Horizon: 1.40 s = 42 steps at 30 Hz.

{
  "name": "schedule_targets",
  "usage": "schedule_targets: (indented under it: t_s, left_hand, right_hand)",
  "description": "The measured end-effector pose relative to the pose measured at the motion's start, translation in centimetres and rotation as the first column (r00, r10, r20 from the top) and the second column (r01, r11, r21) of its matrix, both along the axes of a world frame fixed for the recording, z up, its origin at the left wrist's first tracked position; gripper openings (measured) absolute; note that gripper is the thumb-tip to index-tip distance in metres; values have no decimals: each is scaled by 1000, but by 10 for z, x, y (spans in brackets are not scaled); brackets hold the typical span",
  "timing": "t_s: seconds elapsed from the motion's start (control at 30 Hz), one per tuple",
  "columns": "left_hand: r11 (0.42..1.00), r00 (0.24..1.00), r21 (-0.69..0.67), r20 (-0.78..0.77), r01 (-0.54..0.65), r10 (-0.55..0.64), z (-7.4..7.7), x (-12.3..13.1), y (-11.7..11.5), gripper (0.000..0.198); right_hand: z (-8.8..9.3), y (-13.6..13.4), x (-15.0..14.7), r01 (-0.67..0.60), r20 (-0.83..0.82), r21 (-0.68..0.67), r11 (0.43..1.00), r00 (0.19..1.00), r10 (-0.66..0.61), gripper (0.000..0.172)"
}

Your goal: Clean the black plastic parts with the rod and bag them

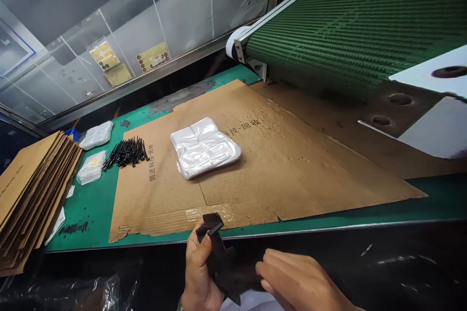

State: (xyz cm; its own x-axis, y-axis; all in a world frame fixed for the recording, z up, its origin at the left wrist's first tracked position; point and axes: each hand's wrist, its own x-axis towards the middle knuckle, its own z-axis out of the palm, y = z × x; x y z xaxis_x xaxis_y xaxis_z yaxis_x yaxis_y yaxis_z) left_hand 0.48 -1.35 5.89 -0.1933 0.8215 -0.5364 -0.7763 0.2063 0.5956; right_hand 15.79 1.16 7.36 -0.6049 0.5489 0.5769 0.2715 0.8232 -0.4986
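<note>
My left hand (199, 267) is closed around a flat black plastic part (221, 257), held upright in front of the table's near edge. My right hand (295, 279) grips the same part from the right, fingers curled over its lower end. On the cardboard sheet (292, 165) ahead lies a stack of clear plastic bags (204, 148). A bundle of black cable ties (126, 152) rests at the sheet's left edge.
A pile of flattened cartons (32, 189) sits at the left. Two small filled clear bags (95, 135) lie on the green table (91, 204). A green conveyor belt (350, 19) slopes down from the upper right. A glass panel runs along the back.
</note>
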Motion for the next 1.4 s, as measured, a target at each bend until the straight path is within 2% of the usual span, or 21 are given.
schedule_targets:
  t_s: [0.07,0.13,0.23,0.37,0.43,0.47,0.53,0.6,0.67,0.77,0.8,0.87,0.93,1.03,1.07,1.13,1.2,1.23,1.27,1.33,1.4]
  left_hand:
    - [999,999,46,-25,-24,25,0,2,-1,40]
    - [996,999,87,-27,-30,33,1,5,-4,44]
    - [992,998,113,-46,-46,51,2,8,-7,47]
    - [993,998,119,-63,-21,29,0,5,-10,52]
    - [988,997,138,-40,66,-61,-3,2,-10,48]
    - [976,989,156,-13,149,-149,-5,-1,-10,48]
    - [919,926,174,71,354,-370,-8,-6,-9,51]
    - [851,839,160,154,500,-522,-10,-13,-9,45]
    - [788,754,73,246,612,-609,-9,-18,-10,36]
    - [719,683,-49,361,694,-635,-6,-21,-12,38]
    - [736,701,-70,377,674,-606,-4,-20,-12,37]
    - [823,783,-76,369,562,-501,0,-16,-13,35]
    - [877,830,-70,365,476,-422,6,-11,-13,33]
    - [862,807,-74,397,502,-436,13,-8,-8,30]
    - [854,797,-74,408,514,-445,14,-7,-6,29]
    - [863,798,-68,424,500,-429,13,-7,-4,27]
    - [884,809,-55,433,464,-398,9,-7,-5,25]
    - [886,806,-44,439,462,-398,7,-7,-6,24]
    - [883,799,-31,442,468,-408,4,-6,-7,25]
    - [866,778,-13,446,501,-443,-3,-6,-8,29]
    - [859,766,8,447,512,-461,-9,-7,-8,34]
  right_hand:
    - [-2,3,-5,59,-96,-67,996,993,-65,28]
    - [-4,7,-10,63,-130,-96,993,989,-75,28]
    - [-3,9,-14,102,-71,-99,990,991,-110,33]
    - [1,12,-11,154,-7,-19,988,988,-154,35]
    - [0,17,-9,171,8,11,985,985,-171,37]
    - [-2,20,-9,183,19,11,983,983,-183,37]
    - [-6,28,-8,214,35,-18,977,976,-214,39]
    - [-13,38,-5,242,59,-70,968,969,-238,39]
    - [-21,50,1,309,81,-69,948,949,-304,40]
    - [-35,70,15,469,144,80,880,868,-475,43]
    - [-39,76,21,516,170,147,844,827,-535,45]
    - [-48,88,31,572,218,258,779,751,-624,49]
    - [-54,97,39,597,244,315,737,700,-671,51]
    - [-55,100,41,624,230,323,712,678,-698,50]
    - [-52,98,39,624,207,281,730,703,-681,48]
    - [-43,87,29,567,118,99,818,809,-575,40]
    - [-28,73,14,371,7,-175,912,927,-376,32]
    - [-20,65,5,236,-29,-303,923,966,-257,29]
    - [-12,59,-3,105,-62,-404,909,988,-142,28]
    - [3,51,-16,-94,-108,-522,848,993,43,26]
    - [14,51,-23,-175,-147,-551,816,983,111,26]
